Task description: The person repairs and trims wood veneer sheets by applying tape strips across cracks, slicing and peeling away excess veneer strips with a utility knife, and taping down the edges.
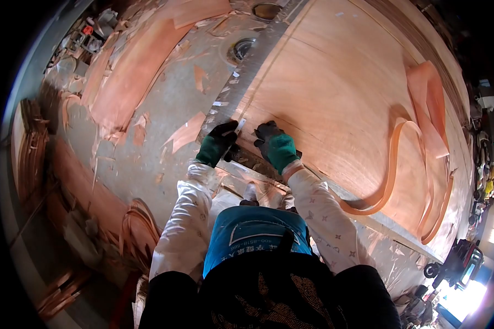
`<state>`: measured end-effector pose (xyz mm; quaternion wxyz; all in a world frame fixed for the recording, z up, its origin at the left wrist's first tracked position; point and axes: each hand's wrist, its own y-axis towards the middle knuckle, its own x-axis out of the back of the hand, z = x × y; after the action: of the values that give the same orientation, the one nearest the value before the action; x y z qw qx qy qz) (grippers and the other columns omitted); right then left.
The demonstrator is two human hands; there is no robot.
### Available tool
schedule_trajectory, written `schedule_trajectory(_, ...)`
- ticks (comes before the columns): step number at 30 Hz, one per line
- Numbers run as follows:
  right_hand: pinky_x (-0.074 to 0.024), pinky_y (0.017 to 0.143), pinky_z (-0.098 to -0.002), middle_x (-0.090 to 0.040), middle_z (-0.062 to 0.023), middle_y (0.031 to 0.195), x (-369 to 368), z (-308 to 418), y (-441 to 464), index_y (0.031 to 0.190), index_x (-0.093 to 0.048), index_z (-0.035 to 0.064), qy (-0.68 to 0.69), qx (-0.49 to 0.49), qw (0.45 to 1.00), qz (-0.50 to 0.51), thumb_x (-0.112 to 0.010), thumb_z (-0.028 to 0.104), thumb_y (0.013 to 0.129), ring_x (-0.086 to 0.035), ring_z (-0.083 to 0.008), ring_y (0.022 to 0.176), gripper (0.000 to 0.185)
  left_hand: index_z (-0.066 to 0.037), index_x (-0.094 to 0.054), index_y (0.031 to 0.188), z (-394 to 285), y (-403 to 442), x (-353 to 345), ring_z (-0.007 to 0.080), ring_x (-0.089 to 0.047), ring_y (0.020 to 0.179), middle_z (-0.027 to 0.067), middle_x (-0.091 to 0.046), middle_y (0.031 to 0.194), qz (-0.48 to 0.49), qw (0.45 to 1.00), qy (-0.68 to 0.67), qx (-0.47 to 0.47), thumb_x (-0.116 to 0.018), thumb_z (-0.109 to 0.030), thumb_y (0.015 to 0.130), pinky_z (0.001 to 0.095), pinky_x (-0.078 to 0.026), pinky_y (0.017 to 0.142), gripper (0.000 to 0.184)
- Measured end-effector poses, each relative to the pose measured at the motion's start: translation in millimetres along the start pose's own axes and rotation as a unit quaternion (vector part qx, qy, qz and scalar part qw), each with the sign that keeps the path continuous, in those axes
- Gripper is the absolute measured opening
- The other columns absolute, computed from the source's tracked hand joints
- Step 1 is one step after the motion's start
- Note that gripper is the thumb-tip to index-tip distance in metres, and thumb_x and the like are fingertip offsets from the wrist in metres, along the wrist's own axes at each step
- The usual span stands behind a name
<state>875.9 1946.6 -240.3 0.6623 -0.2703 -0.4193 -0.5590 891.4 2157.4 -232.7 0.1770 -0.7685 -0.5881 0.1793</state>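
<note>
My left hand, in a green glove with dark fingers, is at the near left corner of a worktable. Its fingers and thumb are apart, and the fingertips are beside a small pale strip on the edge. To its right, my right hand wears a matching glove and rests on the near edge of a large thin wood veneer sheet. Its fingers are bent and drawn together; whatever may be under them is hidden. Bits of white tape stick to the table's grey metal edge.
A long curled veneer strip lies on the sheet at the right. Veneer offcuts litter the concrete floor at left, with bundled strips lower down. A round metal-centred object is beside the table. A vehicle stands at far right.
</note>
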Motion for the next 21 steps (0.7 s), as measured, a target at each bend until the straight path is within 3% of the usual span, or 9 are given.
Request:
schedule_trajectory(7, -0.052, 0.067, -0.0436, -0.065, -0.0156, 0.102, 16, 11, 6, 0.105, -0.064, 0.013, -0.027, -0.045, 0.996, 0.079, -0.064, 0.022, 0.08, -0.064, -0.0324, 0.089, 0.026, -0.014, -0.047, 0.137, 14, 5, 3, 0.0177, -0.063, 0.054, 0.011, -0.067, 0.086, 0.005, 1.0, 0.019, 0.017, -0.057, -0.008, 0.091, 0.0283, -0.045, 0.037, 0.048)
schedule_trajectory(10, -0.0507, 0.062, -0.0416, -0.064, -0.0127, 0.107, 22, 45, 7, 0.103, -0.065, 0.0135, -0.166, 0.077, 0.981, 0.066, -0.058, 0.021, 0.083, -0.064, -0.029, 0.088, 0.023, -0.015, -0.046, 0.138, 16, 2, 4, 0.0162, -0.063, 0.056, 0.0105, -0.067, 0.093, 0.021, 0.999, -0.014, -0.023, -0.056, -0.005, 0.091, 0.0276, -0.045, 0.039, 0.049)
schedule_trajectory(11, -0.0489, 0.059, -0.0385, -0.062, -0.0096, 0.113, -5, 42, 3, 0.106, -0.065, 0.0123, -0.208, 0.145, 0.966, -0.059, -0.055, 0.021, 0.084, -0.062, -0.0269, 0.093, 0.026, -0.015, -0.046, 0.138, 16, 0, 3, 0.0156, -0.063, 0.057, 0.0104, -0.067, 0.095, 0.034, 0.998, -0.037, -0.038, -0.056, -0.004, 0.091, 0.0273, -0.046, 0.039, 0.049)
schedule_trajectory(13, -0.0468, 0.068, -0.042, -0.054, -0.0118, 0.128, -38, 37, -3, 0.113, -0.063, 0.0099, -0.281, 0.15, 0.947, -0.027, -0.055, 0.032, 0.084, -0.051, -0.0313, 0.114, 0.038, -0.009, -0.043, 0.139, 13, -3, 5, 0.0154, -0.062, 0.062, 0.0097, -0.066, 0.103, 0.072, 0.996, -0.041, -0.029, -0.06, -0.006, 0.091, 0.0286, -0.049, 0.047, 0.051)
schedule_trajectory(15, -0.0432, 0.081, -0.0456, -0.045, -0.0113, 0.139, -70, 27, -8, 0.129, -0.054, 0.0093, -0.262, 0.093, 0.96, -0.014, -0.052, 0.042, 0.085, -0.041, -0.0333, 0.127, 0.055, -0.007, -0.052, 0.13, 65, 11, 17, 0.0224, -0.064, 0.063, 0.0125, -0.067, 0.105, 0.063, 0.983, -0.065, -0.157, -0.064, -0.006, 0.087, 0.0331, -0.051, 0.053, 0.044)
schedule_trajectory(17, -0.0419, 0.086, -0.047, -0.043, -0.0125, 0.141, -80, 25, -14, 0.132, -0.049, 0.0096, -0.249, 0.078, 0.965, -0.037, -0.049, 0.038, 0.088, -0.037, -0.0338, 0.132, 0.053, -0.008, -0.059, 0.116, 56, 5, 62, 0.026, -0.064, 0.064, 0.0132, -0.067, 0.093, 0.038, 0.921, 0.35, -0.167, -0.063, -0.008, 0.084, 0.0347, -0.05, 0.053, 0.032)
schedule_trajectory(19, -0.0416, 0.088, -0.0488, -0.043, -0.0122, 0.142, -76, 34, -5, 0.131, -0.05, 0.0109, -0.219, 0.05, 0.973, 0.041, -0.048, 0.033, 0.088, -0.037, -0.0342, 0.132, 0.048, -0.008, -0.062, 0.104, 14, -4, 99, 0.0251, -0.063, 0.062, 0.0114, -0.065, 0.08, -0.022, 0.87, 0.482, -0.106, -0.061, -0.013, 0.085, 0.0348, -0.048, 0.047, 0.02)
schedule_trajectory(20, -0.0415, 0.088, -0.0494, -0.043, -0.0127, 0.141, -79, 36, -2, 0.129, -0.051, 0.0116, -0.21, 0.042, 0.976, 0.034, -0.048, 0.031, 0.088, -0.037, -0.0343, 0.131, 0.046, -0.009, -0.064, 0.098, -10, -8, 115, 0.0246, -0.063, 0.062, 0.0105, -0.064, 0.074, -0.032, 0.893, 0.447, -0.036, -0.06, -0.015, 0.085, 0.0348, -0.047, 0.044, 0.016)
schedule_trajectory(21, -0.0414, 0.088, -0.0501, -0.043, -0.0131, 0.141, -85, 37, 0, 0.128, -0.052, 0.0123, -0.202, 0.034, 0.978, 0.027, -0.048, 0.029, 0.088, -0.038, -0.0345, 0.131, 0.043, -0.009, -0.063, 0.099, -30, -11, 116, 0.0191, -0.062, 0.064, 0.0078, -0.064, 0.082, -0.077, 0.96, 0.223, 0.154, -0.057, -0.019, 0.089, 0.032, -0.045, 0.04, 0.015)
